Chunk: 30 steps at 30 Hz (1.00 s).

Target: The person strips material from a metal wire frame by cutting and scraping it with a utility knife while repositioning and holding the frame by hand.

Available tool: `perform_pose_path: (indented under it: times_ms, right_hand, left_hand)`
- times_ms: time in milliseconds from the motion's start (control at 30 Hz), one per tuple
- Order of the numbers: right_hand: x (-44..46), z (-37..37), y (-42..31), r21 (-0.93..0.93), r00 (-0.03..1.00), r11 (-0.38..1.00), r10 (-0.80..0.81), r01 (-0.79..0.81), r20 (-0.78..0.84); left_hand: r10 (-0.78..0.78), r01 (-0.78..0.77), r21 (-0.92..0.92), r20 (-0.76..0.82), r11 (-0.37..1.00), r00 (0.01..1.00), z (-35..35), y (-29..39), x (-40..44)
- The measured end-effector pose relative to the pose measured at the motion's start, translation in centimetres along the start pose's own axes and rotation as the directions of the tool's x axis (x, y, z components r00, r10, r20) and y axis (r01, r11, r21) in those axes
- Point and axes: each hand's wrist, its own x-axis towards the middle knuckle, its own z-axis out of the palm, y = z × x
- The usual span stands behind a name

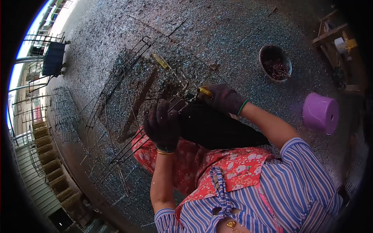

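My left hand (161, 124), in a dark glove, has its fingers wrapped round part of a black wire frame (175, 105) above my lap. To its right, my right hand (223, 99), also gloved, grips a yellow-handled tool (205, 91); its working end is hard to make out among bits of metal. Both hands are close together but apart. A second yellow-handled object (161, 61) lies on the littered floor beyond them. Long black wire racks (128, 68) lean or lie to the left of my hands.
Shiny scraps cover the floor (217, 35). At the right are a round bin (265, 70) with reddish contents, a purple stool (320, 113) and a wooden frame (330, 35). On the left are a dark blue cart (53, 58) and a row of stacked brownish blocks (52, 166).
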Motion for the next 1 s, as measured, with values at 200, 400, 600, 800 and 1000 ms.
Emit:
perform_pose_path:
  times_ms: [200, 400, 600, 800, 1000]
  right_hand:
    - [-0.3, -0.8, -0.2, 0.03, 0.999, 0.999, -0.02, 0.022, -0.043]
    - [-2.1, -0.7, -0.1, 0.096, 0.998, 0.995, 0.021, -0.026, 0.057]
    - [2.0, -0.8, -0.1, 0.029, 0.996, 0.998, -0.061, 0.063, -0.062]
    - [-1.9, -1.8, -0.7, 0.09, 0.994, 0.996, -0.008, -0.002, 0.112]
    - [5.5, 1.0, 2.7, -0.201, 0.991, 0.98, 0.028, -0.001, 0.132]
  left_hand:
    - [-0.014, 0.014, -0.012, -0.043, 1.0, 0.999, 0.0, 0.1, 0.4]
    - [-0.023, 0.023, -0.004, -0.014, 1.0, 1.0, 0.0, 0.0, -0.7]
    - [-0.057, 0.056, -0.03, -0.04, 0.998, 0.998, -0.3, 0.0, -0.4]
    - [-0.045, 0.045, -0.034, -0.004, 0.998, 0.999, -0.6, 0.0, -0.9]
    - [-0.042, 0.042, -0.011, -0.036, 0.999, 0.998, 0.2, -0.3, 0.1]
